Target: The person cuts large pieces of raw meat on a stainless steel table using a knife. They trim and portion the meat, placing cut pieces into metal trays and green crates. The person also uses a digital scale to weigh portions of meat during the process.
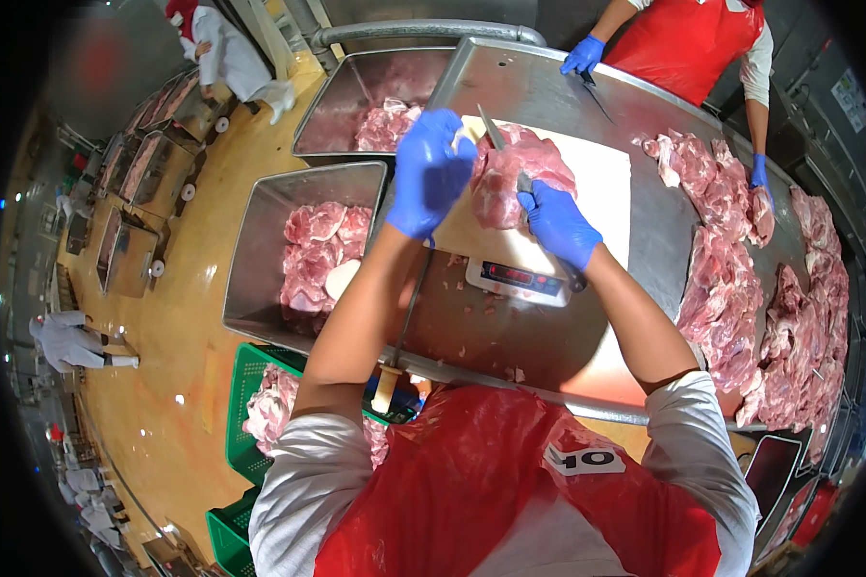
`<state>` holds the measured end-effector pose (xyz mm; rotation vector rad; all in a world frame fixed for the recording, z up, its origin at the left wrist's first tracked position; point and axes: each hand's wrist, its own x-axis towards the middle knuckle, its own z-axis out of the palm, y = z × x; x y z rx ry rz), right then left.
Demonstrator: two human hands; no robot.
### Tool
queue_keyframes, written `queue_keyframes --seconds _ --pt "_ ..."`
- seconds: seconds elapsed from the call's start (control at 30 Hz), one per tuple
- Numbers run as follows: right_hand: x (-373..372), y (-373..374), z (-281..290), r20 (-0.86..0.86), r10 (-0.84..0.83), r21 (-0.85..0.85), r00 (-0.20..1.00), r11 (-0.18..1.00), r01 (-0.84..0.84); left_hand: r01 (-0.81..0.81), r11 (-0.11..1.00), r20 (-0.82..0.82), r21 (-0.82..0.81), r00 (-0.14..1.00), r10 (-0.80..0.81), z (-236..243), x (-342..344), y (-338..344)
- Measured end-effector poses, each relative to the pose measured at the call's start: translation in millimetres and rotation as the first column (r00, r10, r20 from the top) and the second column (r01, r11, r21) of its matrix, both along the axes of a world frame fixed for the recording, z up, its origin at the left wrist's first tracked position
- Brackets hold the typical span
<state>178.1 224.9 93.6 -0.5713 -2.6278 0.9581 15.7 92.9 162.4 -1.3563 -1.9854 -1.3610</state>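
A large piece of raw meat (pixel 496 197) lies on the white cutting board (pixel 597 183). In my right hand (pixel 560 226), gloved in blue, is a knife (pixel 492 128); its dark handle end sticks out below the fist. The blade runs into the meat and its tip comes out at the far left side. My left hand (pixel 431 178), also in a blue glove, is beside the meat with its fingers curled in. Whatever those fingers hold, if anything, is hidden. Just nearer than the board sits a digital scale (pixel 517 279) with a lit display.
Steel bins (pixel 245 260) of meat stand left of the steel table (pixel 452 332), above a green crate (pixel 245 385). Rows of meat (pixel 722 298) cover the table's right side. Across it, a co-worker in a red apron (pixel 685 48) holds a knife (pixel 597 96) and touches meat.
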Motion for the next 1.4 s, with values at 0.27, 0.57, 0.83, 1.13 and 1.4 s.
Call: queue_keyframes --seconds 0.27,0.57,0.83,1.13,1.4 --pt "14 -10 34 0.14 -0.003 -0.369 0.99 0.928 0.055 0.015 0.985 0.059 -0.171 0.998 -0.004 -50 41 28" --pt "26 -40 16 0.183 0.081 -0.142 0.98 0.988 -0.055 0.14 0.99 0.001 -0.011 0.99 -0.14 -55 13 18" --pt "11 -47 6 0.142 0.08 0.07 0.987 0.993 -0.09 0.138 0.99 -0.077 0.013 0.988 -0.137 -48 11 -1" --pt "123 -70 22 0.396 0.069 0.088 0.916 0.99 -0.112 0.023 0.965 0.818 0.263 0.525 -0.235 -106 -24 -57" --pt "11 -107 -3 0.187 -0.068 -0.013 0.98 0.997 0.071 0.026 0.91 0.804 0.413 0.46 -0.378 -90 -11 -55"
